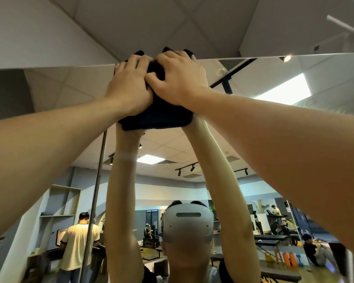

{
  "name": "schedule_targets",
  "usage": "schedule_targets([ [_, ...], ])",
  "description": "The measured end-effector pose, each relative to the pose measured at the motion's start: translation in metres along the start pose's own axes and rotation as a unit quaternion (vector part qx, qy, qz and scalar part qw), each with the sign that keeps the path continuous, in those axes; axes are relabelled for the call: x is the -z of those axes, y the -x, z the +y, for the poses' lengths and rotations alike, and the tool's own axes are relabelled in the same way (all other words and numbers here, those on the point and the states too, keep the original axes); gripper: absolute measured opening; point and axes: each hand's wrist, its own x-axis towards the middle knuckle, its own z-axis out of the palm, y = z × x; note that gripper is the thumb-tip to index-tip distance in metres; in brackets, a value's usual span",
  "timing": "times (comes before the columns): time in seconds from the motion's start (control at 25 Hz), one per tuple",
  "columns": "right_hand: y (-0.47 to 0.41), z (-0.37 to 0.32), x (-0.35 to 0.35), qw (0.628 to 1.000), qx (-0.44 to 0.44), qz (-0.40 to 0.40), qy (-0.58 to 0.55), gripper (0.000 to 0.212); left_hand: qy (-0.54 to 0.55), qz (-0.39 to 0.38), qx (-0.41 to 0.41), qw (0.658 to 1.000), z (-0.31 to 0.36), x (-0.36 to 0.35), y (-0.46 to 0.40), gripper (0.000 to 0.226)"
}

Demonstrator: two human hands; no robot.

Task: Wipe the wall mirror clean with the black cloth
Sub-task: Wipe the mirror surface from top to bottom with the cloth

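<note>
The wall mirror [253, 139] fills most of the view, its top edge running just under the ceiling. A bunched black cloth [159, 115] is pressed against the glass at that top edge, in the upper middle. My left hand [129, 86] lies on the cloth's left part with fingers curled over it. My right hand [178, 76] covers the right part, fingers curled into the fabric, its thumb overlapping my left hand. Cloth tips poke out above both hands. Both arms reach up, and their reflection shows below the cloth.
A vertical seam [96, 190] between mirror panels runs down left of the cloth. White ceiling tiles [161, 23] sit right above the mirror. Reflected are a gym room, a person in a pale shirt [78, 242], benches and equipment [278, 237].
</note>
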Motion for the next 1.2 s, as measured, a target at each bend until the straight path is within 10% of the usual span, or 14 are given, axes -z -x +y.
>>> schedule_targets([
  [1.2,0.062,0.329,0.152,1.0,0.012,0.005,0.015,0.043,0.001,0.015,0.0,1.0,0.329,-0.136,-0.092,0.069],
])
